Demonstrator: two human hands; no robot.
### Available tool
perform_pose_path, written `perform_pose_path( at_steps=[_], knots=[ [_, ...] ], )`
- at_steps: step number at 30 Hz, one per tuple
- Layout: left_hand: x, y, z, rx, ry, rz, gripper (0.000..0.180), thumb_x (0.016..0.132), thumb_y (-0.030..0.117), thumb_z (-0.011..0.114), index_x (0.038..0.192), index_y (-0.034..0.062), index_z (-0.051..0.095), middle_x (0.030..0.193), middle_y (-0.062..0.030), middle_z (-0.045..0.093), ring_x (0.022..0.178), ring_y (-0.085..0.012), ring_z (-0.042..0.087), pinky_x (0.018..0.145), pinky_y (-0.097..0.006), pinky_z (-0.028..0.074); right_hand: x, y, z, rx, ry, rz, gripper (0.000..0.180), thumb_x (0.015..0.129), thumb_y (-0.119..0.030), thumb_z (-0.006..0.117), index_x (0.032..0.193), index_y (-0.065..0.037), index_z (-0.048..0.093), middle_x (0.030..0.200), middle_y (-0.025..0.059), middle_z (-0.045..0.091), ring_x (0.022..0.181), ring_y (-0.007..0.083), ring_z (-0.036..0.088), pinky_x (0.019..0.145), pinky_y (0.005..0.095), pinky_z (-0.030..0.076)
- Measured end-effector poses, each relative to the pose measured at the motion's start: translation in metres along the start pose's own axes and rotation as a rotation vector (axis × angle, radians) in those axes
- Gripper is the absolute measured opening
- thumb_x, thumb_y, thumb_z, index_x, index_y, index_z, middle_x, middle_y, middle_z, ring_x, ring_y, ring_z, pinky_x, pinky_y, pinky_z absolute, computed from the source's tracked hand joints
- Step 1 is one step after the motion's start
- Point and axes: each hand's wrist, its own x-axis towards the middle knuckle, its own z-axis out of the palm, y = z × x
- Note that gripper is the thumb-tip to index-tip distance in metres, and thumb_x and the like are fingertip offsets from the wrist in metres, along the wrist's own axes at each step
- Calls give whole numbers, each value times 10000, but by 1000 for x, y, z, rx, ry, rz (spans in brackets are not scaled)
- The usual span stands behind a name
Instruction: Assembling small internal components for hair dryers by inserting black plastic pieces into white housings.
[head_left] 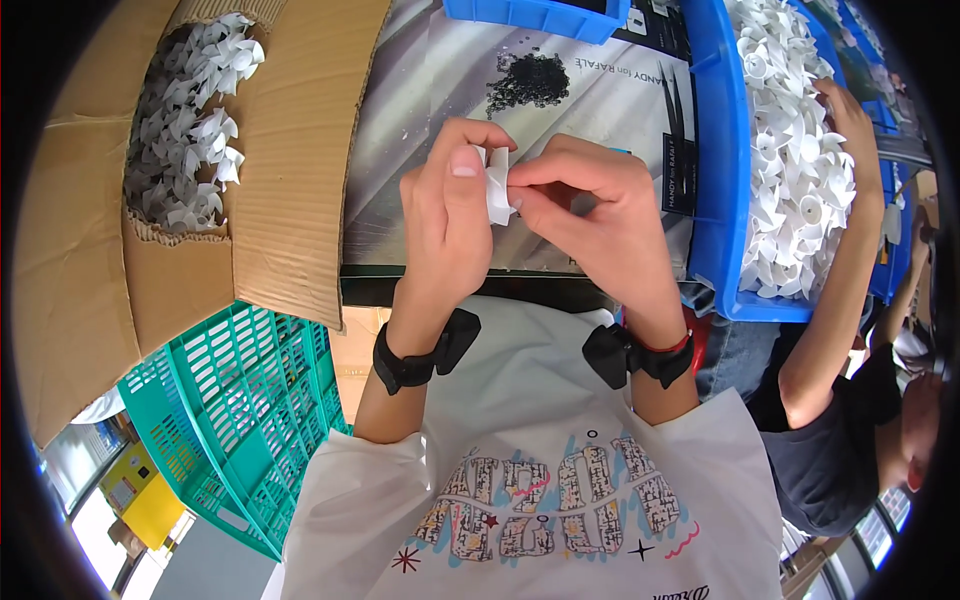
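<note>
My left hand is closed round a small white plastic fan blade, with the thumb along its near side. The fingertips of my right hand are pinched together against the blade's right side. Whatever those fingertips hold, if anything, is too small or hidden to make out. Beyond both hands lies a loose pile of small black rings on the printed cardboard work surface.
An open cardboard box with many white fan blades stands at left, above a green plastic crate. On the right is a blue bin full of blades, where a co-worker's hand reaches in. Another blue bin sits at the far edge.
</note>
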Motion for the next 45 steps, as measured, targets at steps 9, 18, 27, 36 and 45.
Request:
perform_pose_path(
  at_steps=[9,18,27,36,45],
  knots=[
    [0,11,4,-179,103,-203,630,1023,567,242,1018,8,530,719,-76,569,622,-137,533,577,-272,446,1,27,-16,898,89,-117,195,968,-148,556,1141,-91,626,1046,47,603,773,115,564,614,278,446],
    [-3,6,1,-208,57,-221,621,1020,568,257,992,6,520,743,-86,576,658,-132,545,593,-277,466,32,24,-35,-210,357,117,119,875,-65,635,964,-39,709,724,-5,612,620,84,523,584,242,425],
    [-4,4,1,-216,39,-179,569,1043,502,285,968,-4,535,740,-85,583,673,-136,555,606,-287,480,44,23,-27,-906,206,-12,126,810,-62,649,917,-1,674,739,152,665,670,278,660,635,356,499],
    [-4,2,-1,-182,-28,-153,578,1032,557,216,1031,51,497,783,-75,575,667,-119,541,602,-244,449,18,16,-21,-530,177,130,88,862,-44,637,906,31,630,731,33,624,671,92,575,634,249,461],
    [-3,-2,-2,-88,-20,-35,553,1041,491,273,978,8,536,668,-59,522,597,-116,470,539,-282,398,-6,23,25,201,67,63,126,874,83,594,981,17,606,828,-17,562,745,32,495,676,195,411]
  ],
)
